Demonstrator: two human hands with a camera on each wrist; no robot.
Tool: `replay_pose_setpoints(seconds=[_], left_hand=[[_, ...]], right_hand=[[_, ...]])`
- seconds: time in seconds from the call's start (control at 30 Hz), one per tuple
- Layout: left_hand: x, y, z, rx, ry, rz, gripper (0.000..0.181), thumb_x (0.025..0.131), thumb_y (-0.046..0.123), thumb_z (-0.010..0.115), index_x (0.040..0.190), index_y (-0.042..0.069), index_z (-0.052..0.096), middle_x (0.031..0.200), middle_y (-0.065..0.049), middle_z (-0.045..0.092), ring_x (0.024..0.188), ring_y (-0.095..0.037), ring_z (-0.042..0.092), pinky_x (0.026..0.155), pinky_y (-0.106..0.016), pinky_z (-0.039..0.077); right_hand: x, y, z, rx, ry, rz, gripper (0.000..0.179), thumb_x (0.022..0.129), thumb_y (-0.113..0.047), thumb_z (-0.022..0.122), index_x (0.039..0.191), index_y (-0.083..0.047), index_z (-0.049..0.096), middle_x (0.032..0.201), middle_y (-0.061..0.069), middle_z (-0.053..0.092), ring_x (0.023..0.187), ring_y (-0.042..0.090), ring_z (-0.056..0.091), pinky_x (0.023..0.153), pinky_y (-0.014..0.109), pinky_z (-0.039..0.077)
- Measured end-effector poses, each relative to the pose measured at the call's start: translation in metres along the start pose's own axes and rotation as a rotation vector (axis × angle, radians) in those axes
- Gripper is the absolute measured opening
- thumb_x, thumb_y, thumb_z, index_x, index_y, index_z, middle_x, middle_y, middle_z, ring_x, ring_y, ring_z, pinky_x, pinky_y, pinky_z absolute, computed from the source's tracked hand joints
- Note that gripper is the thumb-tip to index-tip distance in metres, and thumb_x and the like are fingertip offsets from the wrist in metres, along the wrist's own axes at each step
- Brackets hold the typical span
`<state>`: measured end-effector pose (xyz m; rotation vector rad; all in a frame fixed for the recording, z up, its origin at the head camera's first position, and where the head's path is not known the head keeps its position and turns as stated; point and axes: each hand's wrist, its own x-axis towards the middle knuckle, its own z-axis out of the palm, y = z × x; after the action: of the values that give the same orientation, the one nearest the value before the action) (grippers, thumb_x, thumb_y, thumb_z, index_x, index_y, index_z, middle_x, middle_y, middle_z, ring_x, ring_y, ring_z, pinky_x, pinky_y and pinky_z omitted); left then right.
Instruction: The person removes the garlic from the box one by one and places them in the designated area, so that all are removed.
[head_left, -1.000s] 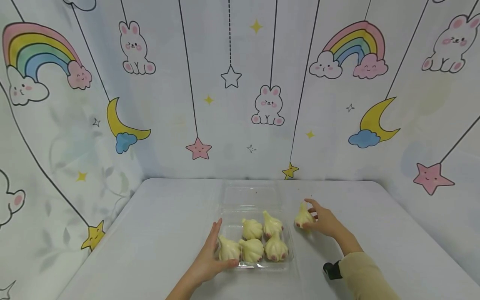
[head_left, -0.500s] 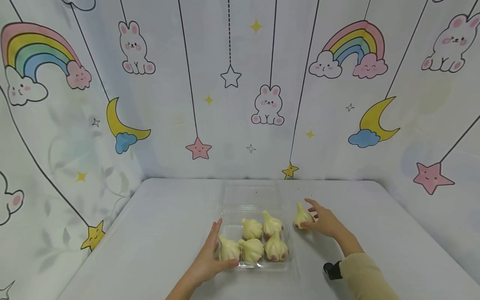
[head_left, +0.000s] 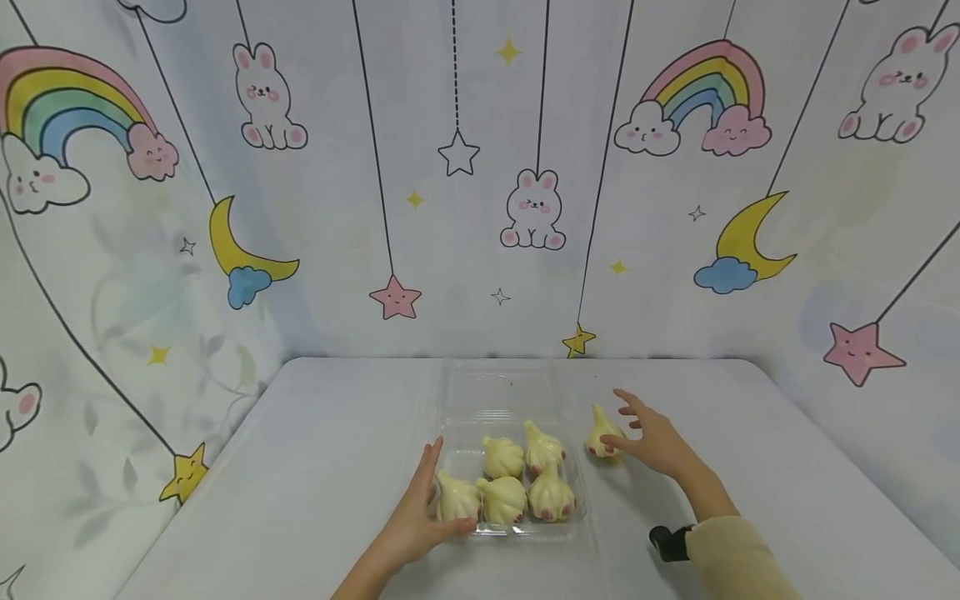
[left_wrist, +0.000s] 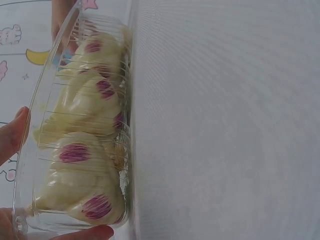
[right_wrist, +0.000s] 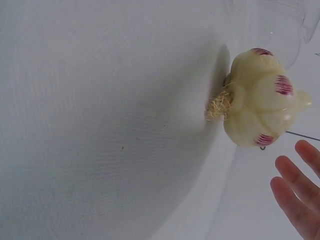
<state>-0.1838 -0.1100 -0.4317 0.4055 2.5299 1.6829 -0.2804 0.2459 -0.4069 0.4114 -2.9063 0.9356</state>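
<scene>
A clear plastic box (head_left: 525, 533) with its lid (head_left: 501, 392) folded back holds several garlic bulbs (head_left: 504, 500), cream-coloured with purple streaks. My left hand (head_left: 411, 517) rests against the box's near left corner, its fingers straight along the left side and its thumb at the front edge. In the left wrist view, fingertips (left_wrist: 95, 233) touch the box's end. Right of the box, a single garlic bulb (head_left: 602, 435) stands on the table, stem up, roots (right_wrist: 220, 106) underneath. My right hand (head_left: 656, 442) is beside it, fingers spread, apart from the bulb in the right wrist view.
The white table (head_left: 337, 442) extends to both sides of the box. A dark green object (head_left: 667, 543) shows at the right sleeve (head_left: 738, 558). Tiny specks (right_wrist: 123, 148) lie on the cloth. Behind hangs a printed curtain (head_left: 450, 233) with bunnies, moons and stars.
The right hand has loosened around the single garlic bulb and drawn slightly away to the right, its fingers opening wider. The bulb has shifted slightly left. The left hand and the box stay put.
</scene>
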Motion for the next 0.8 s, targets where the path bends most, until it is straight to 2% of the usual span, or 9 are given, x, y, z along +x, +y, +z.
replay_pose_setpoints(seconds=[0.43, 0.8], left_hand=[[0.0, -0.001, 0.001, -0.001, 0.001, 0.014, 0.113, 0.067, 0.02, 0.081, 0.148, 0.015, 0.002, 0.147, -0.029, -0.008, 0.128, -0.053, 0.018, 0.1, -0.059, 0.026], [-0.001, 0.0, 0.0, -0.006, 0.002, 0.02, 0.112, 0.068, 0.023, 0.08, 0.148, 0.016, 0.002, 0.147, -0.029, -0.009, 0.126, -0.055, 0.019, 0.099, -0.061, 0.025]], right_hand=[[-0.013, -0.017, 0.003, 0.027, 0.08, -0.044, 0.081, 0.078, -0.033, 0.072, 0.142, -0.009, 0.028, 0.128, 0.025, 0.047, 0.11, 0.041, 0.05, 0.084, 0.051, 0.047], [-0.023, -0.042, 0.01, 0.089, 0.102, -0.138, 0.073, 0.08, -0.031, 0.071, 0.14, -0.013, 0.035, 0.128, 0.022, 0.048, 0.109, 0.041, 0.05, 0.084, 0.053, 0.046]])
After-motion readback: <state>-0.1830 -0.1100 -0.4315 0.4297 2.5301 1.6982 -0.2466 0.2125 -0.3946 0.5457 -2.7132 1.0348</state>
